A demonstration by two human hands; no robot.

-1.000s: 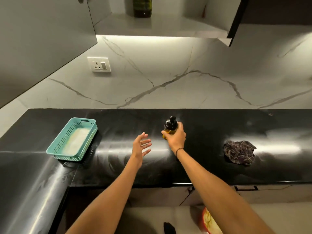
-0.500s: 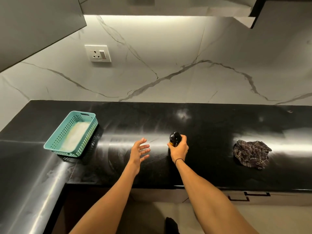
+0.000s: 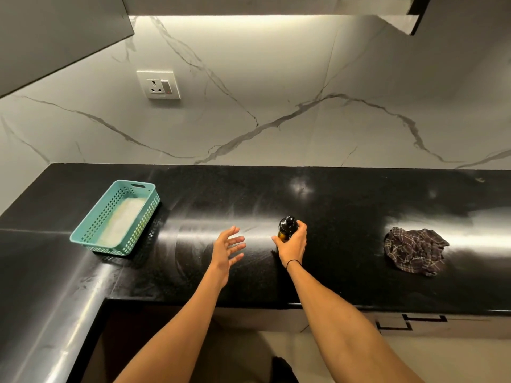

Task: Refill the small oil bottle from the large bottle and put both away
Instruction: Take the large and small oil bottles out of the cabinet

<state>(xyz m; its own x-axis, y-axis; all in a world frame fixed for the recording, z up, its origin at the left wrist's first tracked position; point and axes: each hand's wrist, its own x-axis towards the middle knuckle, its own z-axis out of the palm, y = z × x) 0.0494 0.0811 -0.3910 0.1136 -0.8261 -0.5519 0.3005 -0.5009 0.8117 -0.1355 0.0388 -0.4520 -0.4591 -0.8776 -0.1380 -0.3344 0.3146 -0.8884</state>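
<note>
The small oil bottle (image 3: 286,227), amber with a black cap, stands upright on the black countertop (image 3: 345,205). My right hand (image 3: 293,244) grips its body from the near side, fingers curled round it. To the left of the bottle, my left hand (image 3: 227,247) hovers over the counter with fingers spread, holding nothing. The large bottle is out of view.
A teal plastic basket (image 3: 116,217) with a pale liner sits at the counter's left corner. A crumpled dark checked cloth (image 3: 414,251) lies to the right. A wall socket (image 3: 159,84) is on the marble backsplash. An open cabinet door (image 3: 60,37) hangs upper left.
The view has tilted down, so the upper shelf with the large bottle has dropped out of sight. My right hand keeps its hold on the small bottle, which stays on the counter. My left hand stays spread.
</note>
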